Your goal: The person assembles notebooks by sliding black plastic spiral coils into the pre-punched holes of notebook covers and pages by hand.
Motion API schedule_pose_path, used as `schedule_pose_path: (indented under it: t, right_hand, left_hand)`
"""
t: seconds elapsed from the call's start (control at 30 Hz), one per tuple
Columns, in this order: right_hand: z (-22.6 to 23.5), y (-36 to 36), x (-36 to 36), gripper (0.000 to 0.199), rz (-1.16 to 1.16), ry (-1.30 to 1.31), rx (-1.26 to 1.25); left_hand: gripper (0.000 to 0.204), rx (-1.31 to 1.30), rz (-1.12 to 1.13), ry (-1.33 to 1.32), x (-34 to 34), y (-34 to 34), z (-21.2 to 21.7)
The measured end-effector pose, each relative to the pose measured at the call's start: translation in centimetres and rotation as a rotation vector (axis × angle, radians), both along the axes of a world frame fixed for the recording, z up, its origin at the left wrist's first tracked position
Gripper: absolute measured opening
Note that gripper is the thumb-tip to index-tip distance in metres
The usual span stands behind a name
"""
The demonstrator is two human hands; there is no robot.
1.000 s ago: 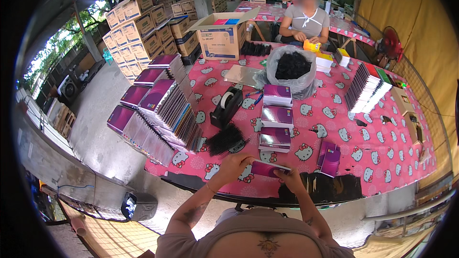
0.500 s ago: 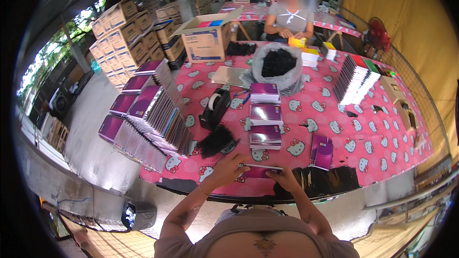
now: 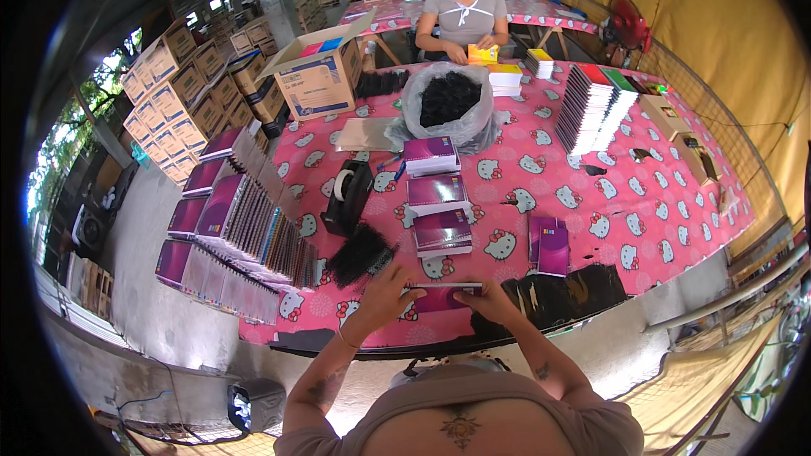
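Observation:
Close to the table's near edge I have a small purple notebook (image 3: 443,298), tilted, with its pale edge away from me. My right hand (image 3: 488,300) grips its right end, thumb across the cover. At the left end is my left hand (image 3: 384,297), thumb against the cover and fingers curved around the far edge, partly hidden. Just beyond my left fingers lies a heap of thin black strands (image 3: 359,255). Purple notebooks (image 3: 442,230) form a column of short stacks ahead. Two more purple notebooks (image 3: 553,249) overlap on the right.
Tall stacks of spiral-bound purple notebooks (image 3: 241,211) fill the left side. A black tape dispenser (image 3: 345,203), a plastic bag of black strands (image 3: 452,97) and an open carton (image 3: 319,80) stand farther off. White-edged notebook piles (image 3: 585,110) are on the right. Across the table sits a person (image 3: 465,21) handling something yellow.
My view has shifted, so the table's contents sit farther left and slightly differently angled. The notebook remains between both hands, and my left fingers have lifted a little from its far edge.

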State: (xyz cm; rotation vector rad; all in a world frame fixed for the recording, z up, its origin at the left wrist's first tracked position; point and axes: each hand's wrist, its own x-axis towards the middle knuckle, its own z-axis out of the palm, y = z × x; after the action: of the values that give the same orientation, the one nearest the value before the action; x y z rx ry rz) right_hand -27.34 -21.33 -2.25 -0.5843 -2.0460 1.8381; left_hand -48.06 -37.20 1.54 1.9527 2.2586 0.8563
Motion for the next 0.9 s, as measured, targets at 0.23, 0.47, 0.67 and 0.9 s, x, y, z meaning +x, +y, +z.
schedule_pose_path:
  t: [0.23,0.47,0.67,0.9]
  right_hand:
    - [0.3,-0.8,-0.7,0.023,-0.077,0.054,-0.041]
    - [1.2,-0.4,-1.1,0.026,-0.006,-0.021,-0.045]
    - [1.5,-1.4,-1.5,0.024,-0.092,0.080,-0.260]
    - [2.1,-2.2,-1.4,0.023,-0.077,0.044,-0.213]
  left_hand:
    - [0.037,0.122,0.317,0.417,4.6,0.1,-1.1]
    - [0.030,-0.183,-0.001,-0.151,-1.4,0.0,2.2]
    - [0.042,0.133,0.266,0.441,3.9,0.6,1.5]
    - [0.022,0.060,0.083,0.218,0.5,1.0,2.9]
